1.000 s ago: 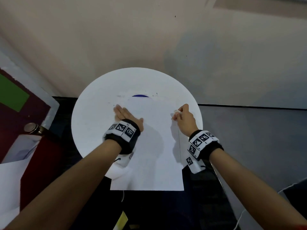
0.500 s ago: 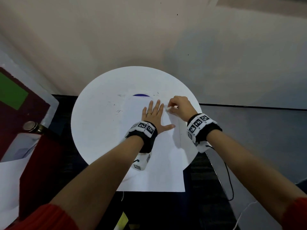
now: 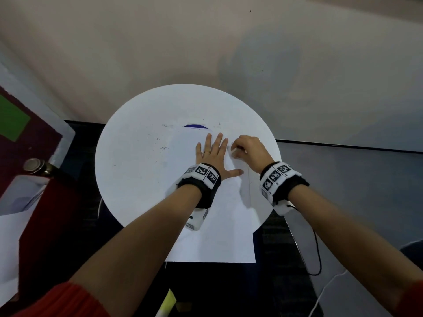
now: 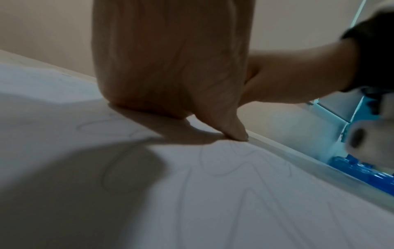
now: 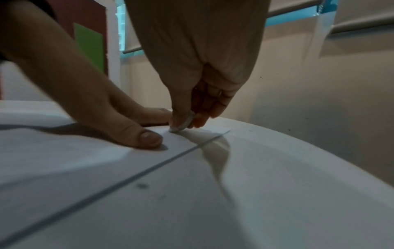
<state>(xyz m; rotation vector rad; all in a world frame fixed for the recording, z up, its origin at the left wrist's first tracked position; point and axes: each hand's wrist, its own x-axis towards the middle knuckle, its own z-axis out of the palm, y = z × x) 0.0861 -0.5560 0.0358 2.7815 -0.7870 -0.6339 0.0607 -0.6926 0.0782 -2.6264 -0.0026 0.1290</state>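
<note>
A white paper sheet (image 3: 224, 227) with faint pencil lines (image 4: 213, 193) lies on a round white table (image 3: 137, 179) and overhangs its near edge. My left hand (image 3: 212, 154) lies flat on the sheet with fingers spread, thumb (image 4: 232, 128) pressing the paper. Just to its right, my right hand (image 3: 245, 149) pinches a small white eraser (image 5: 187, 122) between thumb and fingers. The eraser's tip touches the paper near the sheet's far right corner. In the right wrist view the left hand (image 5: 119, 124) sits right beside the eraser.
A dark blue shape (image 3: 195, 126) peeks out past the sheet's far edge. A dark red door (image 3: 34, 138) with a green patch (image 3: 12, 122) and a knob (image 3: 34, 164) stands at left. A wall rises close behind the table. A black cable (image 3: 317, 255) hangs from the right wrist.
My left hand slid from the sheet's left side over to the right and spread flat next to the right hand. The right hand shifted slightly left and forward onto the paper.
</note>
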